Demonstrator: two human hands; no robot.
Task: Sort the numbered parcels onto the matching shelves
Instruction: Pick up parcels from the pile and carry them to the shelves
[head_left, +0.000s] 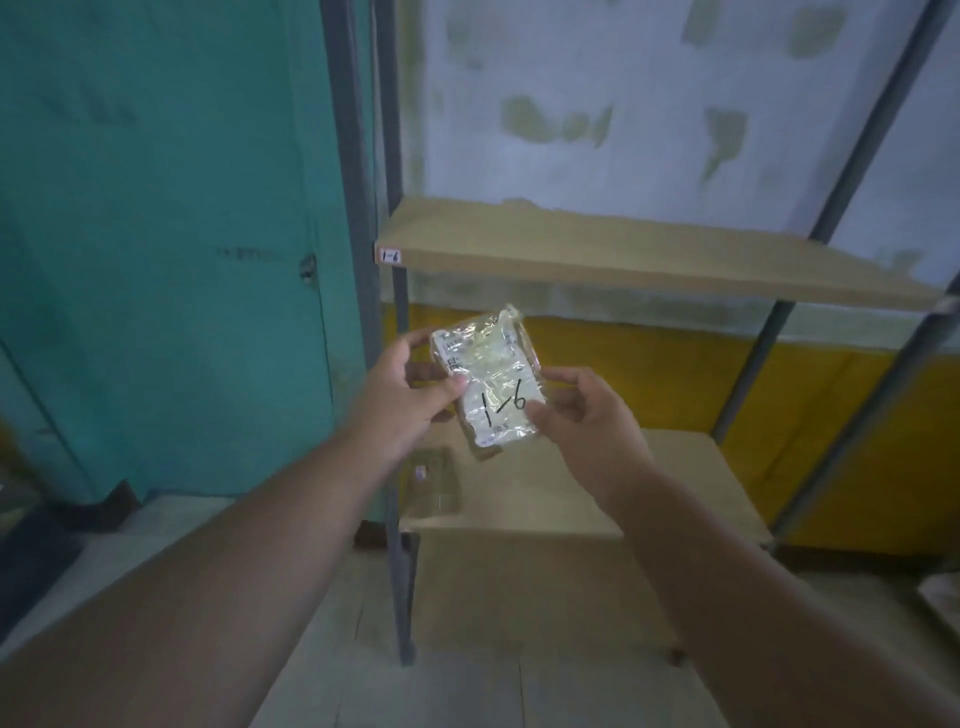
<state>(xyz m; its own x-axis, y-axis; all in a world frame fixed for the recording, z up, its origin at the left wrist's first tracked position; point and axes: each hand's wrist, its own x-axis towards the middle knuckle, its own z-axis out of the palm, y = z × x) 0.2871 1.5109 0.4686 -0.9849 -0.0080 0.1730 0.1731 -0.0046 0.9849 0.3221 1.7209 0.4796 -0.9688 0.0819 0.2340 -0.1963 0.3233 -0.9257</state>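
Observation:
A small parcel (493, 382) wrapped in clear shiny plastic, with "1-6" written on it in black marker, is held up in front of the rack. My left hand (410, 389) pinches its left edge, thumb on top. My right hand (587, 415) grips its right edge from the other side. Above and behind it is a wooden shelf (649, 260) with a small tag (389, 255) reading "1-6" at its left front corner. Nothing lies on the visible part of that shelf.
A lower wooden shelf (675, 483) carries another clear-wrapped parcel (434, 480) at its left end. Grey metal uprights (395, 156) frame the rack, with slanted ones (841, 171) at the right. A teal door (156, 234) stands at the left. The wall behind is white above, yellow below.

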